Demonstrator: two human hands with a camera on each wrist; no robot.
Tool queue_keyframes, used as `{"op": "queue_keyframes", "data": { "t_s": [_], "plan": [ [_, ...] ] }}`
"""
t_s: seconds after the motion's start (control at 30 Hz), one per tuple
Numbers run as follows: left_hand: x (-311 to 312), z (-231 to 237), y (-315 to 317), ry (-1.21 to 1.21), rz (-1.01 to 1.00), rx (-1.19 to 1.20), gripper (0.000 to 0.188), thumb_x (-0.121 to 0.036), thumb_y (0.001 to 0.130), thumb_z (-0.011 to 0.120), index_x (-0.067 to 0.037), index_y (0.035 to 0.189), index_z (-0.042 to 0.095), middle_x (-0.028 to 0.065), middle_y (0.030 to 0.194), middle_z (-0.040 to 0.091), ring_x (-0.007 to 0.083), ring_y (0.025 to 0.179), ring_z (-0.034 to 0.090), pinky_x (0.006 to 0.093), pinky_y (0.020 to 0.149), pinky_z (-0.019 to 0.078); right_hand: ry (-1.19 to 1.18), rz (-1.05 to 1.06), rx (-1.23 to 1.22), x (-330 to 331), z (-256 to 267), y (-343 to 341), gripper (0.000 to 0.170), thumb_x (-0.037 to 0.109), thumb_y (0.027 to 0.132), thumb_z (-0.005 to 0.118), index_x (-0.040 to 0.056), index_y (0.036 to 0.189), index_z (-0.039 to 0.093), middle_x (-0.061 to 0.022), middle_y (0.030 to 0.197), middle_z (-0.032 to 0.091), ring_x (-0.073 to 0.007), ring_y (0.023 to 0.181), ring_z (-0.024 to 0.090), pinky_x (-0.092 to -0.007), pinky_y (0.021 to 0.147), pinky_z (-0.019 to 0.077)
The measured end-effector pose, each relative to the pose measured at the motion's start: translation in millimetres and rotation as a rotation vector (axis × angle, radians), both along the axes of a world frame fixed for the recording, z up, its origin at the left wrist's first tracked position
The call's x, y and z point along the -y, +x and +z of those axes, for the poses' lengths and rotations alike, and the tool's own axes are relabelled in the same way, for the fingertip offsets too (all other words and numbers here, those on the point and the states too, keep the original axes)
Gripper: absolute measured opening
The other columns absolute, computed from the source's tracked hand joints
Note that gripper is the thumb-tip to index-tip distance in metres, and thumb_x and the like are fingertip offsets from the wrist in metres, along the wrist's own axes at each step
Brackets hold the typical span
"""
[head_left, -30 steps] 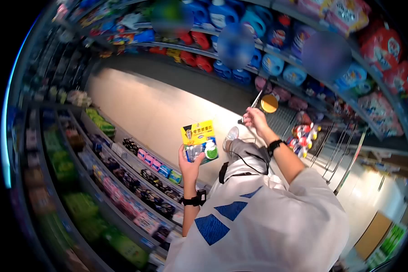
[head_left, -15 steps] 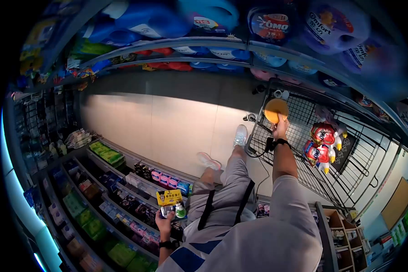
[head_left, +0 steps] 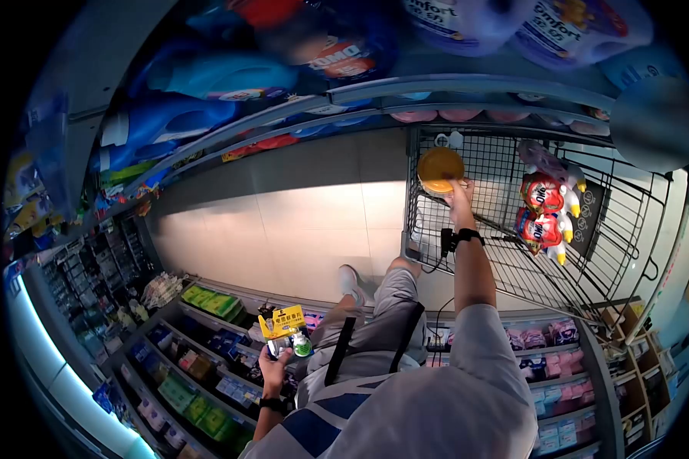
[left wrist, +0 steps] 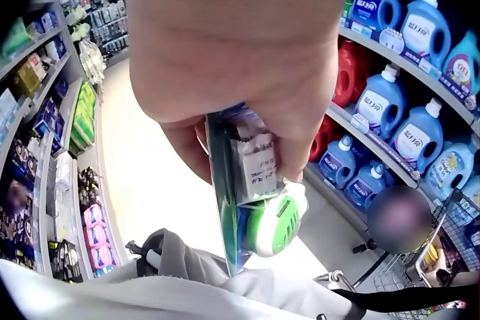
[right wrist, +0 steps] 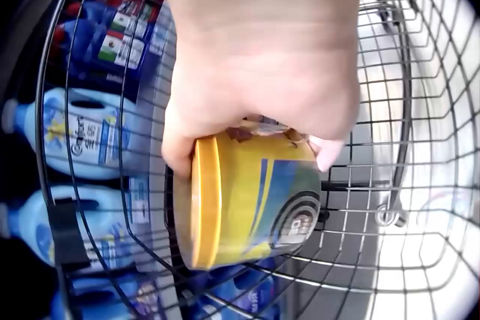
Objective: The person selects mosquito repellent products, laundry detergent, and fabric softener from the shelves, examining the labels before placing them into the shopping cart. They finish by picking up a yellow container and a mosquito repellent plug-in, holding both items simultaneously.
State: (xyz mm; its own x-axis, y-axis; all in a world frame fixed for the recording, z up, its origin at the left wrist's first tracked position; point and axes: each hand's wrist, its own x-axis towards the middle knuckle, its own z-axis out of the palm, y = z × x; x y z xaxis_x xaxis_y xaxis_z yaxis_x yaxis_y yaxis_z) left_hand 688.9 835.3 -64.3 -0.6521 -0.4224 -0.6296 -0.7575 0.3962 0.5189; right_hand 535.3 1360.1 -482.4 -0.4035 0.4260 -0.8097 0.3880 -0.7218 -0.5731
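Observation:
In the head view my left hand (head_left: pixel 274 371) holds a carded blister pack (head_left: pixel 282 324) with a yellow header, low beside my left thigh. The left wrist view shows the pack edge-on, with a white-and-green plastic device (left wrist: pixel 277 221) and a small printed packet (left wrist: pixel 255 166) under its clear front. My right hand (head_left: pixel 461 200) reaches into the shopping cart and grips a yellow tub (right wrist: pixel 259 204) with an orange-yellow lid (head_left: pixel 439 167). Seen from the right wrist, the tub lies on its side beneath the palm, thumb and fingers at opposite ends.
Inside the wire cart (head_left: pixel 491 210) lie red OMO refill pouches (head_left: pixel 542 193) and a small white item (head_left: pixel 453 140). Detergent bottles (left wrist: pixel 415 140) fill the shelf beyond the aisle. Low shelves of packaged goods (head_left: pixel 207 302) run along my left. The tiled floor (head_left: pixel 314 206) lies between.
My right hand has moved from empty above the cart's edge to gripping the tub, then shifted it slightly left and away. My left hand has lowered the blister pack towards my thigh.

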Motion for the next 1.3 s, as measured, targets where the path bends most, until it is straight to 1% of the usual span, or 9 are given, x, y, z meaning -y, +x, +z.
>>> {"op": "queue_keyframes", "data": {
  "t_s": [0.07,0.3,0.37,0.4,0.5,0.7,0.83,1.07,1.3],
  "plan": [
    [-1.8,0.4,-20.5,0.024,-0.036,0.001,0.033,-0.002,0.083,0.082,0.001,0.112,0.065,0.0049,0.099,0.073,0.0115,0.086,0.067,0.028,0.082,0.0534,-0.126,-0.086,-0.007,7.0,30.9,-1.4,0.074,0.016,0.079,0.082,0.0223,0.135,0.033,-0.0107,0.124,0.055,-0.0194,0.106,0.055,-0.0329,0.074,0.0436],
    [22.9,-2.6,-35.7,0.086,-0.09,-0.044,0.031,-0.003,0.084,0.081,0.0,0.111,0.066,0.0036,0.097,0.072,0.0101,0.082,0.066,0.0258,0.076,0.0528,-0.045,-0.28,-0.145,-5.4,151.1,60.8,0.07,0.019,0.084,0.077,0.0199,0.141,0.035,-0.0027,0.119,0.056,-0.0136,0.088,0.056,-0.0216,0.052,0.0381],
    [19.3,2.6,-46.0,0.202,0.05,-0.019,0.031,-0.003,0.084,0.08,0.001,0.112,0.065,0.0039,0.097,0.072,0.0105,0.083,0.066,0.0261,0.077,0.0538,-0.033,-0.283,-0.159,0.1,178.1,85.1,0.063,0.023,0.088,0.073,0.0253,0.142,0.042,-0.0026,0.134,0.054,-0.0206,0.112,0.057,-0.0331,0.078,0.0511],
    [22.4,1.6,-51.5,0.212,0.109,0.027,0.032,-0.003,0.085,0.08,0.001,0.112,0.065,0.0051,0.099,0.072,0.0112,0.083,0.066,0.0275,0.079,0.0549,0.025,-0.261,-0.178,6.6,195.5,85.8,0.055,0.027,0.088,0.072,0.0259,0.137,0.046,0.0016,0.126,0.058,-0.0172,0.103,0.062,-0.0285,0.067,0.0505],
    [62.4,-41.0,-53.1,0.267,-0.023,-0.292,0.04,-0.005,0.083,0.083,0.001,0.117,0.064,0.0051,0.102,0.072,0.0119,0.089,0.066,0.0298,0.082,0.0552,0.045,-0.174,-0.332,32.3,260.2,78.0,0.061,0.026,0.089,0.07,0.0221,0.144,0.041,-0.007,0.141,0.051,-0.0258,0.129,0.053,-0.0435,0.098,0.0507],
    [124.2,-33.4,-135.0,0.419,0.149,-0.534,0.042,-0.007,0.083,0.083,-0.001,0.119,0.063,0.0063,0.107,0.072,0.0124,0.094,0.067,0.0285,0.085,0.0547,0.171,0.087,-0.562,143.5,380.1,11.0,0.068,0.027,0.09,0.068,0.0206,0.149,0.035,-0.0087,0.137,0.054,-0.0263,0.125,0.057,-0.0422,0.094,0.0528],
    [189.0,-5.7,-175.3,0.484,0.405,-0.737,0.038,-0.009,0.087,0.08,-0.001,0.12,0.062,0.0063,0.111,0.071,0.0138,0.098,0.067,0.0286,0.09,0.0526,-0.006,0.161,-0.725,267.4,429.9,-36.2,0.063,0.029,0.09,0.066,0.0209,0.147,0.042,-0.0076,0.14,0.055,-0.0279,0.124,0.058,-0.0456,0.099,0.0498],
    [309.8,72.9,-210.2,0.62,0.499,-1.068,0.038,-0.008,0.097,0.069,-0.002,0.131,0.052,0.0077,0.122,0.067,0.0146,0.109,0.065,0.0298,0.096,0.0513,-0.434,0.379,-0.762,450.8,509.8,-113.3,0.066,0.042,0.09,0.064,0.0162,0.147,0.044,-0.0086,0.145,0.053,-0.0293,0.132,0.051,-0.0519,0.105,0.0458],
    [363.3,145.1,-236.7,0.773,0.58,-1.26,0.042,-0.005,0.099,0.063,0.0,0.137,0.046,0.0094,0.127,0.065,0.0156,0.113,0.064,0.0311,0.1,0.0503,-0.415,0.521,-0.856,538.9,581.1,-194.9,0.071,0.051,0.091,0.058,0.0155,0.15,0.041,-0.0107,0.152,0.046,-0.0338,0.136,0.047,-0.0532,0.107,0.0444]
  ]
}}
